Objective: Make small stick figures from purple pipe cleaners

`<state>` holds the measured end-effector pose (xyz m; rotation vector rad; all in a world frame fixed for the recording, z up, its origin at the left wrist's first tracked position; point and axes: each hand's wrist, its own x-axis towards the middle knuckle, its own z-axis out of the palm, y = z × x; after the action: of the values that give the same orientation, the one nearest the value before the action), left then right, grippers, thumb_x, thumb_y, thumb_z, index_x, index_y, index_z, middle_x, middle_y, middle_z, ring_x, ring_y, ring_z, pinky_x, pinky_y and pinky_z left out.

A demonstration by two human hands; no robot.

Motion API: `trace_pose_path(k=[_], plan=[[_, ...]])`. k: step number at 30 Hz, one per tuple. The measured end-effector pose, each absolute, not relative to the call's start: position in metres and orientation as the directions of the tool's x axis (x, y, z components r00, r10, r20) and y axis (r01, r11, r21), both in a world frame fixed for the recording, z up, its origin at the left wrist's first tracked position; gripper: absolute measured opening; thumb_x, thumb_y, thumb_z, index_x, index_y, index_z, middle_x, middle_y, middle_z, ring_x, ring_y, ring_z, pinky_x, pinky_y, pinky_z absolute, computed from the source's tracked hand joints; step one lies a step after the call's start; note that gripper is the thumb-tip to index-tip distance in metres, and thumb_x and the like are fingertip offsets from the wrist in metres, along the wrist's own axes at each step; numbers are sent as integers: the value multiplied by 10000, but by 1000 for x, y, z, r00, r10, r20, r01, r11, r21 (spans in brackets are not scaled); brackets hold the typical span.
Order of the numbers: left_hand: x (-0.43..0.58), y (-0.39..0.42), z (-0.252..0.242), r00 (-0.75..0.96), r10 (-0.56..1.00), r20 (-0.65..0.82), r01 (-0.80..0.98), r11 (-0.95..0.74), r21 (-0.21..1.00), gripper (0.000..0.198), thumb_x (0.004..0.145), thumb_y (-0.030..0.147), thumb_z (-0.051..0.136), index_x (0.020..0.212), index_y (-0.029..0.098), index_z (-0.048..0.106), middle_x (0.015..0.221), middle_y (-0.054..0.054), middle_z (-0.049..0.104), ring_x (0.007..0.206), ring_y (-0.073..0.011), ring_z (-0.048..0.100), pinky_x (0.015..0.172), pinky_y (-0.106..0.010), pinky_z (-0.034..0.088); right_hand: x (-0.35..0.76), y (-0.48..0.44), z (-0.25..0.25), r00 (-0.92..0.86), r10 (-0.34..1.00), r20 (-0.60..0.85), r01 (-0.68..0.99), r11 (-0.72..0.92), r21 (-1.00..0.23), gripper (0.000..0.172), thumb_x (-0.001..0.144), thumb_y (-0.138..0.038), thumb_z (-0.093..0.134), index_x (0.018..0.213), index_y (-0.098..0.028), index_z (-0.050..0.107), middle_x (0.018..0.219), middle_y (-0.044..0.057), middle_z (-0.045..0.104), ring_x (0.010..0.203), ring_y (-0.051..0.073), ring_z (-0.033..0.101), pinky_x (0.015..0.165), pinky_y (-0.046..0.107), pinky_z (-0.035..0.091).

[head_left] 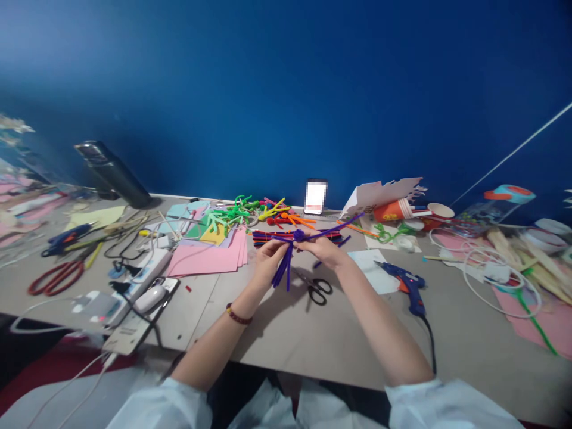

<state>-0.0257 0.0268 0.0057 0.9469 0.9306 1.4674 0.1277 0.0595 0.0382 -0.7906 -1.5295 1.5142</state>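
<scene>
My left hand and my right hand are held together above the table, both pinched on a bundle of purple pipe cleaners. The bundle's folded ends hang down between the hands, and one long purple strand runs up to the right. A bead bracelet sits on my left wrist. Black-handled scissors lie on the table just below my right hand.
A blue glue gun lies to the right with its cord. Pink paper sheets and bright pipe-cleaner figures lie behind. Red scissors, a power strip, a phone and paper cups surround them.
</scene>
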Motion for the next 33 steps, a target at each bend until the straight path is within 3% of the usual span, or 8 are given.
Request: trace_pose_path(k=[12,19,26,33], plan=[[-23,24,8,-152,976,155,-322,-197,926,265,601,309,787,797,159,691,757,-36,704,614,-138,651,632,-278,542,114,57,34,-264,947,183,-96,163,-982,138,683,-301,679,743,-200,607,713,-21,572,717,139,519,677,284,437],[-21,21,13,-153,977,151,-344,-196,918,287,620,320,778,805,165,624,738,-17,684,562,-125,639,548,-243,519,112,56,31,-344,931,124,-164,70,-984,172,682,-326,686,744,-195,595,724,-19,569,677,133,525,669,298,433],[-21,23,8,-106,984,146,-330,-173,928,309,650,349,754,825,168,575,704,-10,676,576,-138,658,458,-194,486,112,55,34,-313,941,131,-147,89,-985,170,666,-311,686,736,-195,582,722,-27,557,700,128,515,679,282,429],[-20,19,11,-126,982,138,-338,-174,925,310,641,340,762,816,162,577,713,-13,687,600,-143,666,502,-215,520,109,53,34,-333,935,125,-170,71,-983,176,672,-340,684,708,-202,581,679,-27,556,658,127,520,636,274,441]])
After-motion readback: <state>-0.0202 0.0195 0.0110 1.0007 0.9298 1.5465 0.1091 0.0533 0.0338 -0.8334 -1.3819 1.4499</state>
